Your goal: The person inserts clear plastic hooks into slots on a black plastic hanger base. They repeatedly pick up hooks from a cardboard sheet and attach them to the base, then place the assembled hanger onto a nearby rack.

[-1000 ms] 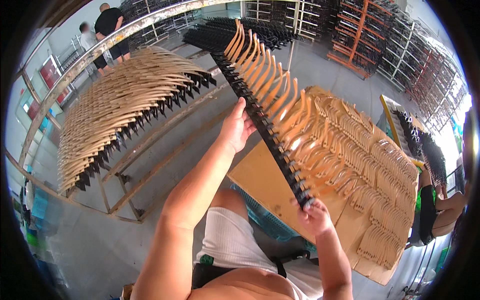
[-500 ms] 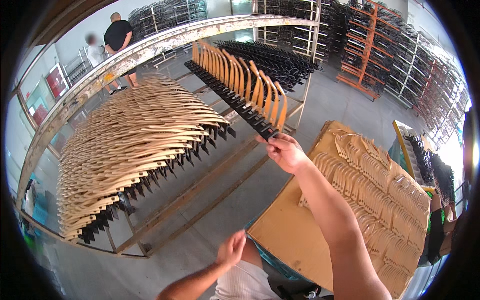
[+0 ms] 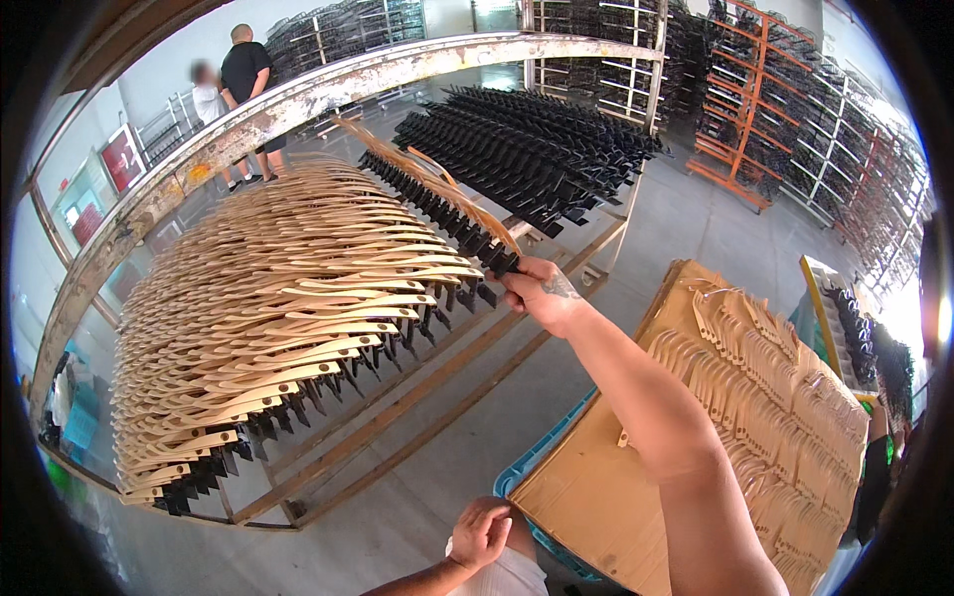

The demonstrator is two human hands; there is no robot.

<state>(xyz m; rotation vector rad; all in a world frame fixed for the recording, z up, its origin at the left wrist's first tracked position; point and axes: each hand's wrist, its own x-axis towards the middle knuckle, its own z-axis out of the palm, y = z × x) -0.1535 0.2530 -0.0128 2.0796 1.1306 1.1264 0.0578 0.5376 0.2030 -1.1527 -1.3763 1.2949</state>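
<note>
Currently, in the head view, a red panel [image 3: 121, 161] stands far left, any markings too small to read. The right hand [image 3: 542, 290] grips the near end of a black toothed bar [image 3: 461, 226] bearing slender, glossy orange-brown curved pieces, between pale wooden rows [image 3: 288, 268] left and black rows [image 3: 527, 149] right. The left hand [image 3: 479, 533], half-open, hangs near the lap.

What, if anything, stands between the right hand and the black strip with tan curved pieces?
Nothing visible does: the right hand grips the near end of the black strip directly. Stacked tan pieces lie to the strip's left and rows of black pieces to its right.
</note>
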